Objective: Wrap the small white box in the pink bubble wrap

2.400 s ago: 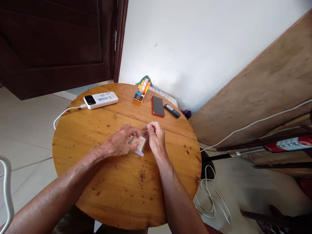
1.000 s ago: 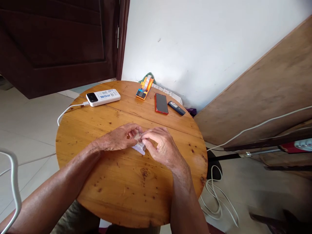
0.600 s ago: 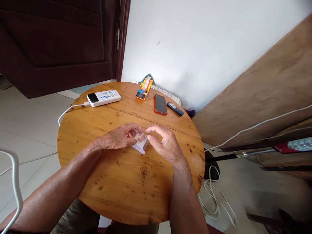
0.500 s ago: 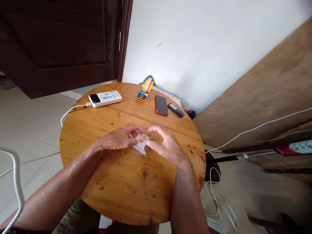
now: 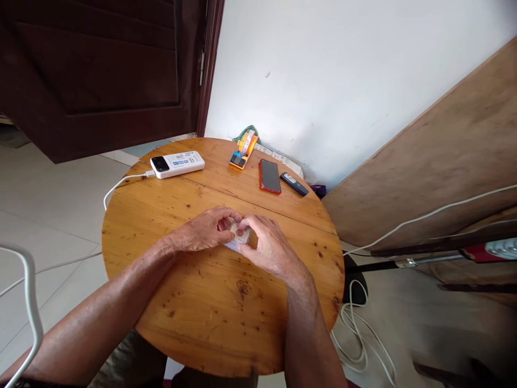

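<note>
A small clear, pale packet or box [image 5: 239,237] with a faint reddish pattern lies low over the middle of the round table; its exact kind cannot be made out. My left hand [image 5: 208,229] grips its left side, thumb in front and fingers curled behind. From the right, my right hand [image 5: 269,245] closes round the other side, thumb at the near right edge and index finger over the top. Both hands' fingertips meet at the far side, and much of the packet is hidden beneath them.
Along the wooden table's [image 5: 194,312] back stand a white power bank [image 5: 177,164] with a cable, an orange tape dispenser [image 5: 244,151], a red-cased phone [image 5: 270,176] and a dark blue handheld device [image 5: 294,184]. A white cable [image 5: 355,334] coils on the floor at right.
My right hand has moved left and closed onto the packet, its index finger now meeting the left fingertips. My left hand keeps its grip. The view has shifted slightly.
</note>
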A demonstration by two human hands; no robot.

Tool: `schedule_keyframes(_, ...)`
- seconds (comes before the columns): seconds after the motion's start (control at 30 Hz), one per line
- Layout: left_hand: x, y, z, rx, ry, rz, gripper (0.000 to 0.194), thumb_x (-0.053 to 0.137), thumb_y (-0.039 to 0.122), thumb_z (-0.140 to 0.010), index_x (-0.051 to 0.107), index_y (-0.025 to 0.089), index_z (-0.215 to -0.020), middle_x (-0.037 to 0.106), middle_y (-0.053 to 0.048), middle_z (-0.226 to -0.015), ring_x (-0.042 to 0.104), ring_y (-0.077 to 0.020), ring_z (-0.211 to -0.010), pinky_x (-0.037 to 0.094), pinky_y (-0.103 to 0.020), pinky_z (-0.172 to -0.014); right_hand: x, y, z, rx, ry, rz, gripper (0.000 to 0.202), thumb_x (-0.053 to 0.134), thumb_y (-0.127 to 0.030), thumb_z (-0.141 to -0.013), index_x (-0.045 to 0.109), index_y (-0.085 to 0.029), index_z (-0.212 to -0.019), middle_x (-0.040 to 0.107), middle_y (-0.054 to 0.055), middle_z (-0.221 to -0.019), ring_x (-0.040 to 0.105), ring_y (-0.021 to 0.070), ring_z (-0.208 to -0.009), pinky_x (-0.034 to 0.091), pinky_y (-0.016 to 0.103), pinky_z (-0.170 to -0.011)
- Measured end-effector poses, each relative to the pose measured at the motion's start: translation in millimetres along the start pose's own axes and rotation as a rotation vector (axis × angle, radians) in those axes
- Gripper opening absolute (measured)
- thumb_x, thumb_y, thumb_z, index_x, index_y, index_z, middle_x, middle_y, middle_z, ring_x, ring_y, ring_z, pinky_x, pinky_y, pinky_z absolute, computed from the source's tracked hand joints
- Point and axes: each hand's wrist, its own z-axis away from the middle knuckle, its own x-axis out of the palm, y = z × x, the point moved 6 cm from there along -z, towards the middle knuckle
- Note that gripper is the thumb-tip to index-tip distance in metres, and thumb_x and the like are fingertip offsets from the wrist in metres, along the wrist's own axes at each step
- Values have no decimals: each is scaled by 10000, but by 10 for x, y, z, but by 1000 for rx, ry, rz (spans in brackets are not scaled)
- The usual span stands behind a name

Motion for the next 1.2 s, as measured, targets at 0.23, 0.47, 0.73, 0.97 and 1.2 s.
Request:
schedule_keyframes(0.23, 9, 0, 0, -10, 9, 6, 323, 595, 216, -739, 656, 228, -1055, 597, 21, -849, 525, -125, -746, 418, -245, -680, -78, 88, 43, 28, 14, -33, 281, 664, -168, -763, 537, -280, -988, 661, 16, -1113, 585, 228, -1084, 395, 418, -968)
schedule_keyframes(0.47, 11, 21, 1, 16, -2, -3, 320, 573, 213, -740, 662, 223, -1047, 604, 13, -858, 534, -128, -743, 427, -246, -678, -110, 128, 66, 51, -3, -77, 258, 714, -221, -764, 588, -283, -981, 623, 24, -1225, 516, 249, -1240, 374, 447, -1031)
schedule_keyframes(0.73, 13, 9, 1, 14, -9, -13, 345, 563, 213, -720, 673, 231, -1047, 614, 3, -880, 549, -142, -775, 442, -261, -708, -158, 38, 60, 13, 15, -106, 102, 678, -240, -811, 654, -261, -908, 610, 50, -1271, 478, 273, -1315, 365, 480, -1066)
schedule_keyframes(0.97, -213, -92, 5, -56, 178, 63, 439, 543, 276, -727, 653, 176, -1141, 624, -10, -860, 577, -166, -802, 490, -314, -783, -178, 199, 93, 115, -22, -119, 577, 708, -297, -772, 507, -282, -1313, 530, 83, -1412, 476, 290, -1318, 373, 493, -1072)
schedule_keyframes(1.2, -125, -149, -27, -63, 123, 104, 567, 624, 381, -763, 580, 172, -1289, 624, -96, -1232, 577, -250, -1090, 469, -387, -934, 41, 243, 64, 157, -132, -22, 841, 747, -282, -731, 356, -263, -1476, 485, 130, -1458, 463, 335, -1318, 360, 535, -1058)
